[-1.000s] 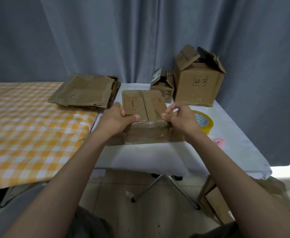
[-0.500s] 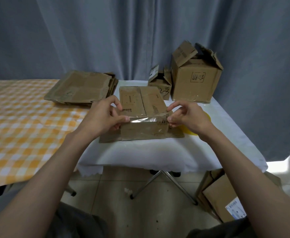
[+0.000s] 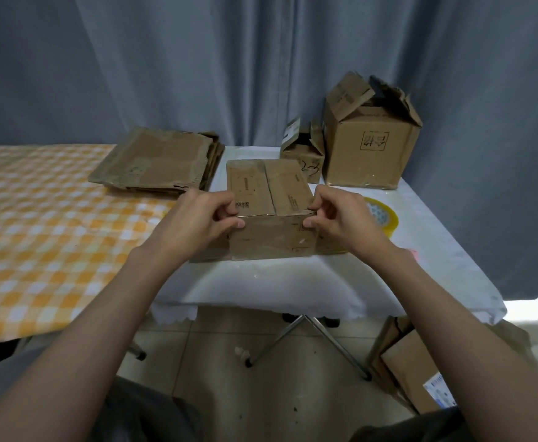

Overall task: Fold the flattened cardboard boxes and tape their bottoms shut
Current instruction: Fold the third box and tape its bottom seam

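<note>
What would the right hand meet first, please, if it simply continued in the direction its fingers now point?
The right hand points leftward and already pinches the cardboard box at its right corner, so the box comes first; beyond it, probably the left hand.

I see a dim, soft indoor view with muted colours. The white table (image 3: 293,282) is the brightest broad surface, and daylight glares on the floor (image 3: 529,309) at the right edge. Wide-angle distortion stretches both forearms near the bottom corners. Fine detail looks slightly smeared.
</note>
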### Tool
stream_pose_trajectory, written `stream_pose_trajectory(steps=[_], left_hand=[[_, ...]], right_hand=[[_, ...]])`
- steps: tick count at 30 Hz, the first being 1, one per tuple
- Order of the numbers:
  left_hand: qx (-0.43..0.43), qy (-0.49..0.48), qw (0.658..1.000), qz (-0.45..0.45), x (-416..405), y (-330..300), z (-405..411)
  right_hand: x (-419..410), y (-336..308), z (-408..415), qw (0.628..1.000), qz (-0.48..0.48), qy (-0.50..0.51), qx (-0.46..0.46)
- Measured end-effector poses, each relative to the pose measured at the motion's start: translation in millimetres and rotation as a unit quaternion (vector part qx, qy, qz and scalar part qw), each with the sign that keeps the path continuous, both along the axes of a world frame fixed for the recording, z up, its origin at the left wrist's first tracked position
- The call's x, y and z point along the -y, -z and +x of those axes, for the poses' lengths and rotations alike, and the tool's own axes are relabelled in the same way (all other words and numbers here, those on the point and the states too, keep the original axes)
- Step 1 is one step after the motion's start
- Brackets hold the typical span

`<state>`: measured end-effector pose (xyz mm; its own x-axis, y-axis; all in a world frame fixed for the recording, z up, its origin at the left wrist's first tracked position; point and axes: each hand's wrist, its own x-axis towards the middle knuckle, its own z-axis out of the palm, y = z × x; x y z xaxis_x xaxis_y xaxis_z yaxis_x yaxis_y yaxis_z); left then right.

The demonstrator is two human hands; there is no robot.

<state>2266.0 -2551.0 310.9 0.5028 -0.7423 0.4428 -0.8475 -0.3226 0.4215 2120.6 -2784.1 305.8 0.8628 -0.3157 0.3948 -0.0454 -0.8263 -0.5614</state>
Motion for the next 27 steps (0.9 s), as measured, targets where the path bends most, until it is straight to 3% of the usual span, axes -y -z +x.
stream_pose_trajectory(steps=[4, 6, 10, 12, 16, 21, 27], left_hand=[[0.051, 0.009, 0.999, 0.007, -1, 1, -3], [-0.001, 0.015, 1.000, 0.008, -3, -3, -2], [-0.189, 0.065, 0.980, -0.004, -15, -9, 9], [-0.207, 0.081, 0.975, 0.000, -20, -10, 14], [-0.180, 0.063, 0.982, -0.019, -16, -10, 14], [-0.153, 0.056, 0.985, -0.064, -6, -1, 12], [-0.004, 0.050, 0.998, -0.041, 4, 6, 9]], right_hand=[[0, 0, 3, 0.999, -0.033, 0.000, 0.002], [0, -3, 3, 1.000, -0.017, 0.000, -0.021], [2, -8, -3, 0.999, 0.048, -0.005, -0.011], [4, -10, -6, 0.994, 0.111, -0.023, -0.007], [12, -10, -6, 0.981, 0.184, -0.058, -0.017], [11, -9, -6, 0.979, 0.196, -0.057, 0.002], [5, -15, -6, 0.998, 0.035, -0.030, -0.031]])
